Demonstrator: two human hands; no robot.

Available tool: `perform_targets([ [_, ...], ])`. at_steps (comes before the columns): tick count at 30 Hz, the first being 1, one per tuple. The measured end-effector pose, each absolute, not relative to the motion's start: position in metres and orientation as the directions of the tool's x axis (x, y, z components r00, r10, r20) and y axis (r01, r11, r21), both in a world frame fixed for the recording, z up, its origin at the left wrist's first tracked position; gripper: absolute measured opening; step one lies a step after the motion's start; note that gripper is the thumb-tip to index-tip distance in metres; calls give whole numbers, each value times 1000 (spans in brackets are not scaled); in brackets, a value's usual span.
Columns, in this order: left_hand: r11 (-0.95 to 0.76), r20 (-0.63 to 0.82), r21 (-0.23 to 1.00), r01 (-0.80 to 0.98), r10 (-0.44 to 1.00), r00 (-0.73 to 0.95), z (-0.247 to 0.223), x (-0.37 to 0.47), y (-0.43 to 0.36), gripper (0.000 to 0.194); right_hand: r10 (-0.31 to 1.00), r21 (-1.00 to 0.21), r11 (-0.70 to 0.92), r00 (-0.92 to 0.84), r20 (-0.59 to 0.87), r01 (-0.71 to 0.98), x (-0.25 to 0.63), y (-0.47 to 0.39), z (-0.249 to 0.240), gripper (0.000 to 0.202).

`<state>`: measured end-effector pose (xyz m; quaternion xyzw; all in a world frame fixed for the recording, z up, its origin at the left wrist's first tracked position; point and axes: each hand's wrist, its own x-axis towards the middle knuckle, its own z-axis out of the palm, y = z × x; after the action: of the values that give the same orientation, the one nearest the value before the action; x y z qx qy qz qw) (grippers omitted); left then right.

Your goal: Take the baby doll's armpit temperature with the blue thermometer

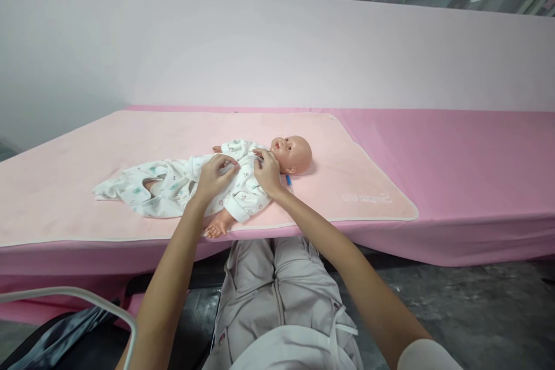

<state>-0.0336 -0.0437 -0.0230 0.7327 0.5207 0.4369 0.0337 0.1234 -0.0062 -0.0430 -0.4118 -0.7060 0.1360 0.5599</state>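
Left hand (214, 178) on doll's (295, 155) white shirt (248, 191), can't tell if fingers pinch | right hand (269, 174) on shirt too, can't tell | doll lies on pink mat (347, 185)

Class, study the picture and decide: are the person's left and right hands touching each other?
Apart. The head view shows a strip of white top between the fingertips of the left hand and the right hand.

Before you, a pink-covered table (477, 167) crosses mid-frame; a peach mat (182, 133) spreads left and center, beneath a baby doll (250, 192).
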Motion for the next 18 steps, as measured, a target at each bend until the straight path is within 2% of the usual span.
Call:
perform_targets([
  [3, -457, 606, 500, 736, 791, 80, -23, -34, -44, 14, 747, -678, 613, -20, 664, 405, 124, -7, -42, 33],
  [10, -464, 607, 499, 732, 790, 87, -23, -34, -43, 14, 719, -659, 641, -8, 695, 393, 124, -7, -42, 23],
  [18, -472, 613, 498, 728, 785, 90, -26, -35, -43, 15, 693, -639, 662, 5, 721, 392, 124, -6, -44, 37],
])
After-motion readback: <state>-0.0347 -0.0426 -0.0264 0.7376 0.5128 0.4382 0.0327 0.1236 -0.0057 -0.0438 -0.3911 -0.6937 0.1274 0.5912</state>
